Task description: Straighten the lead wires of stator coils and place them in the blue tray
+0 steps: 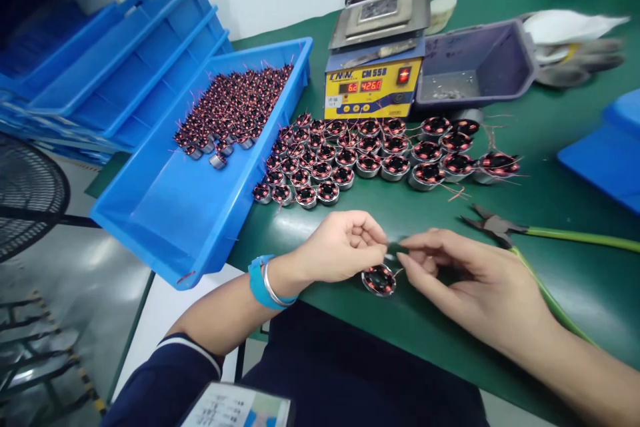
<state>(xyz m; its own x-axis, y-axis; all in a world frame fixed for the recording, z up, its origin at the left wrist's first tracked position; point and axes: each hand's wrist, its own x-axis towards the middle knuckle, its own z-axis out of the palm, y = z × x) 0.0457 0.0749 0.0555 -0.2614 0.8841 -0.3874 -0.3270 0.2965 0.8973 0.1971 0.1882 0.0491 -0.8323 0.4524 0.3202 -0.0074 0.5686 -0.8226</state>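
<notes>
A small motor stator (379,280) with copper windings, a black core and a silvery rim sits at the table's front, just below my fingertips. My left hand (345,245) is curled closed beside its upper left, thumb against the bent fingers; what it pinches is hidden. From the right, my right hand (465,277) reaches in with thumb and forefinger drawn close together near a thin wire end of the stator. Between the two hands' fingertips there is a blur, so any wire held there is too fine to make out.
Rows of stators (345,157) stand behind my hands. Green-handled cutters (495,223) lie at right. A blue tray (165,213) holds many more. Behind stand a yellow CM 558 solder pot (370,90), a purple bin (475,67) and gloves (575,60). A fan (30,197) is far left.
</notes>
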